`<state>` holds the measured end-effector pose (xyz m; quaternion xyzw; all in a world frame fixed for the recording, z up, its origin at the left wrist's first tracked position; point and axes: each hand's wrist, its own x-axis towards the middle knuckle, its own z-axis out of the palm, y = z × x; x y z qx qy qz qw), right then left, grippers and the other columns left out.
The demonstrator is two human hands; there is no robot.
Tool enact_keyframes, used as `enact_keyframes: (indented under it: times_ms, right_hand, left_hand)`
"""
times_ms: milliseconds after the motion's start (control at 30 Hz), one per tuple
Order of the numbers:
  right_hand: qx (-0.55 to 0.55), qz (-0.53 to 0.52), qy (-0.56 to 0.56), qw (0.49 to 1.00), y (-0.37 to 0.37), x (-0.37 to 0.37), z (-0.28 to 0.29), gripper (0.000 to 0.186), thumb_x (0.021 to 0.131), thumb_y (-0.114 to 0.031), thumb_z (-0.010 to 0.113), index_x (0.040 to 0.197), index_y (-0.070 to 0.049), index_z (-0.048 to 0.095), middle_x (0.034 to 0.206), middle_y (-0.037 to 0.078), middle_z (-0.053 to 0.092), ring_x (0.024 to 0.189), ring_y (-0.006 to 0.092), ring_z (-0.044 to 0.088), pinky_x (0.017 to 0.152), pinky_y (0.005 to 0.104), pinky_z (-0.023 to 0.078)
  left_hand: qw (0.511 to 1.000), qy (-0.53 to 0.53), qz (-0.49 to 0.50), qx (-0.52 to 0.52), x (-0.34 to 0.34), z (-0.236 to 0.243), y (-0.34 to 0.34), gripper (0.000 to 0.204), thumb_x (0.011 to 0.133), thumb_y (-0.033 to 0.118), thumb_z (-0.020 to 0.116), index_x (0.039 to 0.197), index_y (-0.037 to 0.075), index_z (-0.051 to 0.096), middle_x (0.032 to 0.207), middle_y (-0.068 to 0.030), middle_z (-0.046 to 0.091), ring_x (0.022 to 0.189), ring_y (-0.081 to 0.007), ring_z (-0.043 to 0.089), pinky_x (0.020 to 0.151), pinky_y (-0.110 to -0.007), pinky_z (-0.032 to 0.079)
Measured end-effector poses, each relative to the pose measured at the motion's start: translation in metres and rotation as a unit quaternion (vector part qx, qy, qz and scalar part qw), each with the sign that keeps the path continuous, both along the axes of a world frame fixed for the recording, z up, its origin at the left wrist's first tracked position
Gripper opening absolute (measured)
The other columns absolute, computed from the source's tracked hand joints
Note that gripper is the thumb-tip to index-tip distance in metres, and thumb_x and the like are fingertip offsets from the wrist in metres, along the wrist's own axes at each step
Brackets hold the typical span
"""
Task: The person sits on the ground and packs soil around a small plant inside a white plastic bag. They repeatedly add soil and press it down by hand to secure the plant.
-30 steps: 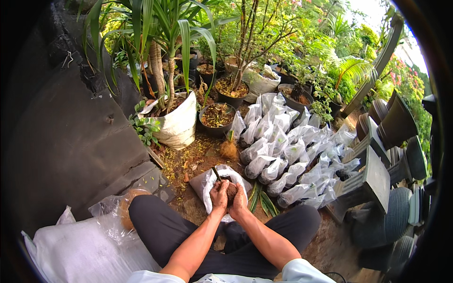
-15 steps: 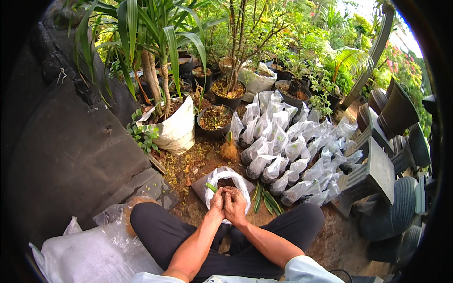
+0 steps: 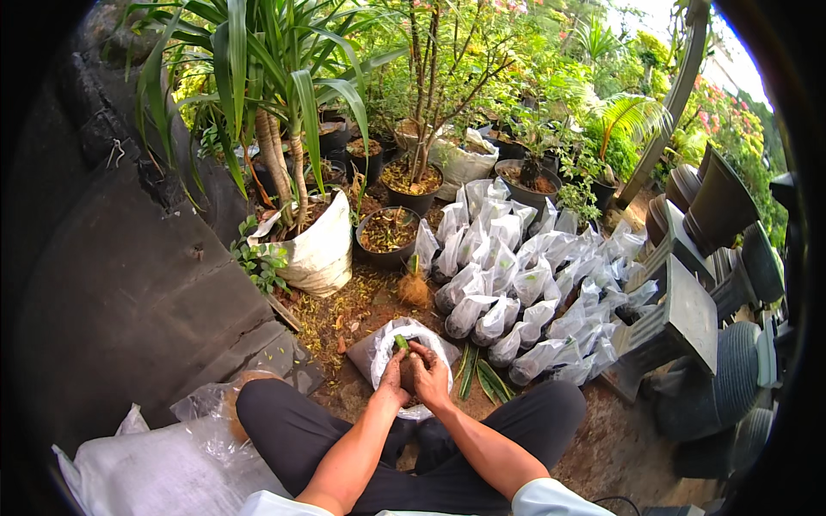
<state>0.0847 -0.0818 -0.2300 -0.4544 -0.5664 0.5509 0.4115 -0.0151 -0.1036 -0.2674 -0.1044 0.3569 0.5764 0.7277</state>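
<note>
Short, thick green piece of leaf [image 3: 401,342], one in all, stands nearly upright at your fingertips, over the mouth of a squat, pale plastic sack [image 3: 367,352] on the ground before your folded legs. Your left hand [image 3: 393,373] appears closed around its lower part; your right hand [image 3: 429,373] has its fingers bent close beside it, and whether they grip anything cannot be told. Hold it low and lightly, since firm flesh like this would probably bruise or snap under a hard pinch. Let the left hand steady it while the right does the finer finger work, and keep both over the sack's mouth so that loose brown soil [image 3: 408,376] falls back inside. Counting around you: one such open sack; at least two long, yellow-edged green leaves [image 3: 493,383] lying to its right; one round, brown, fibrous husk [image 3: 414,289] beyond it; two round black plastic pots [image 3: 387,254] of leaf litter, one behind the other; one large white woven sack [image 3: 181,469] at your lower left; and more than twenty small, whitish, translucent plastic bags [image 3: 469,315], overlapping too closely for an exact number.
</note>
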Motion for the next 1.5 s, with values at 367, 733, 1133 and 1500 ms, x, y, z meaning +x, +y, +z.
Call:
enact_keyframes:
  times_ms: [367,733,1133,1500]
  right_hand:
    - [0.195,0.044,-0.088,0.976,-0.003,0.001,0.000,0.014,0.086,-0.013,0.063,0.091,-0.003,0.073,0.100,0.015,0.070,0.090,0.0325,0.067,0.083,0.0394,0.052]
    - [-0.029,-0.064,-0.010,0.997,0.011,0.004,-0.004,0.017,0.090,-0.011,0.061,0.093,0.003,0.071,0.090,0.011,0.072,0.085,0.0144,0.064,0.080,0.0300,0.049]
    - [0.322,0.014,-0.136,0.937,-0.011,-0.002,0.000,0.018,0.076,-0.010,0.067,0.094,-0.006,0.069,0.104,0.016,0.066,0.097,0.0363,0.064,0.085,0.0430,0.052]
    - [0.281,0.099,-0.109,0.948,-0.002,0.006,0.000,0.036,0.080,-0.017,0.067,0.114,-0.007,0.066,0.118,0.019,0.061,0.108,0.0382,0.059,0.095,0.0455,0.047]
  left_hand:
    - [0.998,-0.008,0.001,0.069,0.001,-0.024,-0.005,0.042,0.101,0.038,0.035,0.105,0.010,0.066,0.103,-0.0091,0.069,0.095,-0.0230,0.065,0.087,-0.039,0.053]
    - [0.998,0.034,-0.048,-0.006,0.005,0.013,-0.001,0.039,0.099,0.040,0.040,0.106,0.014,0.068,0.099,-0.0034,0.070,0.093,-0.0212,0.066,0.082,-0.040,0.054]
    - [0.994,-0.085,0.032,0.063,0.003,-0.041,-0.018,0.028,0.097,0.032,0.047,0.107,0.012,0.064,0.107,-0.0064,0.067,0.097,-0.0213,0.065,0.089,-0.039,0.053]
    - [0.999,0.006,-0.017,0.051,-0.008,-0.003,-0.004,0.055,0.093,0.062,0.044,0.110,0.014,0.064,0.110,-0.0105,0.066,0.103,-0.0282,0.062,0.089,-0.048,0.050]
